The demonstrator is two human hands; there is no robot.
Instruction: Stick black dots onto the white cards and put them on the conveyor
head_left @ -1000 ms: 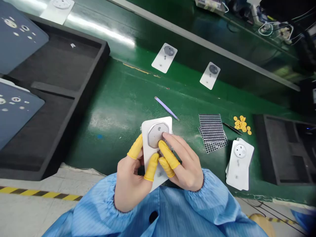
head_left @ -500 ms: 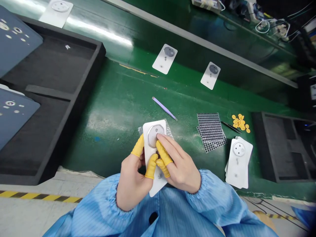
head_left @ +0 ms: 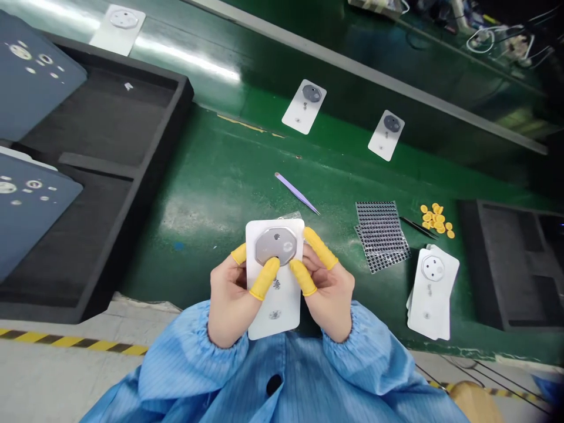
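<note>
Both hands grip a white rectangular panel with rounded corners. Near its top sits a grey octagonal plate with small holes; two dark speckled marks show below. My left hand holds the panel's left side, thumb pressed on the plate's lower edge and fingers behind. At the right side, my right hand has its thumb on the front by the plate's corner and a finger along the edge. Yellow finger cots cover several fingertips. Behind the panel's top, a bit of clear bubbled sheet peeks out. Purple tweezers lie just beyond.
Sheets of small black dots, black tweezers, loose yellow finger cots and a stack of white panels lie right. Black trays stand left and right. Two white panels lie farther back.
The panel has turned to face me more squarely. My right hand has moved off its face to the right edge, and my left thumb has shifted up onto the grey plate.
</note>
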